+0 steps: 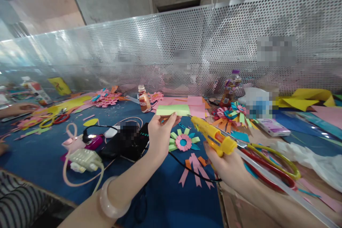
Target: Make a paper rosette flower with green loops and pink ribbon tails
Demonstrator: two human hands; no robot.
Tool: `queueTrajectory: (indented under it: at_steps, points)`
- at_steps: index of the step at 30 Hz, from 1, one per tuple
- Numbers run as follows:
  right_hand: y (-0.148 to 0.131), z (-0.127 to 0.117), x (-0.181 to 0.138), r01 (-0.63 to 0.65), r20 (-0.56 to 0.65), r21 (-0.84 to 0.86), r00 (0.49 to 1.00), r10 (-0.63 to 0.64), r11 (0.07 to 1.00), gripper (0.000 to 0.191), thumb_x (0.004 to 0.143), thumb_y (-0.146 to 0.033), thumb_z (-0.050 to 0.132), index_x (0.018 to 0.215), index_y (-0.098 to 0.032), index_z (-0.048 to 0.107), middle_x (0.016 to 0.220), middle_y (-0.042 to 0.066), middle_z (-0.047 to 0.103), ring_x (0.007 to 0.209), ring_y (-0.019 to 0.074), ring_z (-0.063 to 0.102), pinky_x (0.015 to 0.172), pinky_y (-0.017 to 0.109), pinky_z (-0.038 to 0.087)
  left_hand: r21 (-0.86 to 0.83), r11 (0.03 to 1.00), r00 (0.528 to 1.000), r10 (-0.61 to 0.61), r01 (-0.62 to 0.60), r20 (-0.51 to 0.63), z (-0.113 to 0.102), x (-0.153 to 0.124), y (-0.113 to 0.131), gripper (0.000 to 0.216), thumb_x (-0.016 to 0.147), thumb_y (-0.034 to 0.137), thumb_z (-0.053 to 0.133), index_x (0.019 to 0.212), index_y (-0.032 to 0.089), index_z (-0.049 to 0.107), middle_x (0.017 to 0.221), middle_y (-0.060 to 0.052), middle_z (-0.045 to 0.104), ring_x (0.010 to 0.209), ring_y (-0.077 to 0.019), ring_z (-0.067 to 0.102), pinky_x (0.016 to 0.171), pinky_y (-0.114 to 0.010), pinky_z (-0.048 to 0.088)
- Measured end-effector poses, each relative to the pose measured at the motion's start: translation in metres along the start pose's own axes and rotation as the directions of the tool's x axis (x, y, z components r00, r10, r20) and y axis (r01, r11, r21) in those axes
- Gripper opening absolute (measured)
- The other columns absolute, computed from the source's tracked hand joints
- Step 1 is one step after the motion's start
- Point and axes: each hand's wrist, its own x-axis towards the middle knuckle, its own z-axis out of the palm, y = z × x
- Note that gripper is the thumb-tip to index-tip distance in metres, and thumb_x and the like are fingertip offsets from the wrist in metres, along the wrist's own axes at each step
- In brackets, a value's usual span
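Green strip (173, 109) is mid-frame, pinched by left hand (160, 128), glue gun (215, 135) gripped in right hand (223, 161), nozzle (190, 117) so near strip's right end that a slip could misplace the bead or burn the pinching hand.

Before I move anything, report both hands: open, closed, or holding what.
Left hand: closed, pinching the light-green paper between thumb and fingers.
Right hand: closed, gripping the yellow glue gun.
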Motion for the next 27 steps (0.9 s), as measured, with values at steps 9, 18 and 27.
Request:
queueTrajectory:
  at_steps: [9, 18, 27]
  points:
    - [-0.015, -0.006, -0.003, -0.002, 0.044, -0.025, 0.999, 0.003, 1.0, 0.021, 0.08, -0.034, 0.046, 0.063, -0.021, 0.044, 0.05, -0.004, 0.043, 0.046, 0.0126, 0.043, 0.046, 0.026, 0.035, -0.013, 1.0, 1.0, 0.008, -0.008, -0.006, 0.001, 0.0, -0.001, 0.02, 0.07, 0.025, 0.072, 0.083, 0.012, 0.064, 0.077, -0.005, 0.07, 0.073, -0.0178, 0.068, 0.078, -0.036, 0.055]
    - [-0.007, -0.004, 0.0, 0.001, 0.044, -0.062, 0.999, 0.002, 0.998, 0.023, 0.081, -0.035, 0.046, 0.062, -0.021, 0.043, 0.048, -0.005, 0.043, 0.045, 0.0107, 0.042, 0.042, 0.022, 0.033, -0.015, 1.0, 1.0, 0.012, -0.012, -0.01, 0.002, 0.001, -0.001, 0.019, 0.07, 0.024, 0.072, 0.082, 0.012, 0.063, 0.076, -0.004, 0.069, 0.072, -0.0172, 0.067, 0.078, -0.037, 0.055]
    - [-0.012, -0.006, 0.0, 0.019, 0.08, -0.076, 0.997, -0.013, 0.997, 0.024, 0.082, -0.036, 0.044, 0.063, -0.021, 0.044, 0.05, -0.004, 0.048, 0.047, 0.0128, 0.048, 0.046, 0.024, 0.037, 0.004, 1.0, 1.0, -0.002, 0.002, -0.012, 0.001, 0.0, -0.002, 0.02, 0.07, 0.025, 0.072, 0.082, 0.012, 0.062, 0.076, -0.005, 0.069, 0.073, -0.0182, 0.068, 0.079, -0.037, 0.054]
